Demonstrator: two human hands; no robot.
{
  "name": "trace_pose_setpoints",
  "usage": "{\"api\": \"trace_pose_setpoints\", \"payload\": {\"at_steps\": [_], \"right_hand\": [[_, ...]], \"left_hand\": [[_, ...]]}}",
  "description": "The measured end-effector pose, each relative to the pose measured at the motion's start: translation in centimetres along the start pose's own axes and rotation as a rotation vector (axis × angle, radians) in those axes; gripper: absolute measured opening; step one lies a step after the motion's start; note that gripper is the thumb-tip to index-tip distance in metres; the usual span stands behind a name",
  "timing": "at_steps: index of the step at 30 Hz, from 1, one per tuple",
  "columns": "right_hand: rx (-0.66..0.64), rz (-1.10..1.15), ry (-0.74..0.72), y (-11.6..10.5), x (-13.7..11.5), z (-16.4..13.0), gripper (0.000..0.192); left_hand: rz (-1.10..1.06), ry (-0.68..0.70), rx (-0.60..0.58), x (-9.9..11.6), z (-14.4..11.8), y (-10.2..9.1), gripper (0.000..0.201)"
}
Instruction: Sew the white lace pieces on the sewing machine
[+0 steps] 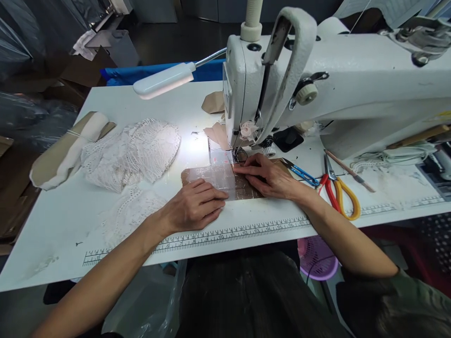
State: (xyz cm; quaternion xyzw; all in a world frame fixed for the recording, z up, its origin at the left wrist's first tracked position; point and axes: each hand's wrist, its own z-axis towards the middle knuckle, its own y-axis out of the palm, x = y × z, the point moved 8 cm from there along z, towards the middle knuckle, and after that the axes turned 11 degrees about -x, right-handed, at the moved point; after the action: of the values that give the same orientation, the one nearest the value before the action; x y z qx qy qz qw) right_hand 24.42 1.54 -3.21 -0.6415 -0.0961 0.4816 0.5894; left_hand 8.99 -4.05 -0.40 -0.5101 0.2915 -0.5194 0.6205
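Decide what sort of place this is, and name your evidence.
Probably a sewing workroom: a sewing machine, white lace and scissors share a table marked with a ruler scale.

Fabric piece [246, 188]: brown. Thin sheet [213, 177]: whitish & see-thru. Sewing machine [352, 70] & lamp [165, 80]: white. Rose [248, 130]: v. lt. pink. Lace [151, 145]: white w/ lots of tiny holes. Scissors [331, 174]: 1 side red, 1 yellow. Snips [305, 175]: blue. Basket [319, 264]: purple w/ little holes. Ruler strip [229, 235]: blk lines & nos. on white.

Dark floor [165, 44] behind white table [63, 225]; grey panels [155, 10] at back; cardboard boxes [88, 69] left; lamp [165, 80] lit.
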Motion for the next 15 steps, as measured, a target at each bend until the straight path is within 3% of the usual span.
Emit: {"api": "trace_pose_setpoints", "payload": {"at_steps": [6, 12, 15], "right_hand": [[0.003, -0.107, -0.029, 0.5, -0.4, 0.6, 0.032], [-0.055, -0.319, 0.095, 1.2, -1.3, 1.3, 0.032], [-0.048, -0.304, 0.105, 1.1, -1.3, 1.1, 0.032]], "left_hand": [[0.022, 0.015, 0.022, 0.2, -0.1, -0.4, 0.008], [0.031, 0.001, 0.0, 0.1, 0.0, -0.1, 0.008], [0.034, -0.002, 0.005, 0.0, 0.0, -0.1, 0.008]]}}
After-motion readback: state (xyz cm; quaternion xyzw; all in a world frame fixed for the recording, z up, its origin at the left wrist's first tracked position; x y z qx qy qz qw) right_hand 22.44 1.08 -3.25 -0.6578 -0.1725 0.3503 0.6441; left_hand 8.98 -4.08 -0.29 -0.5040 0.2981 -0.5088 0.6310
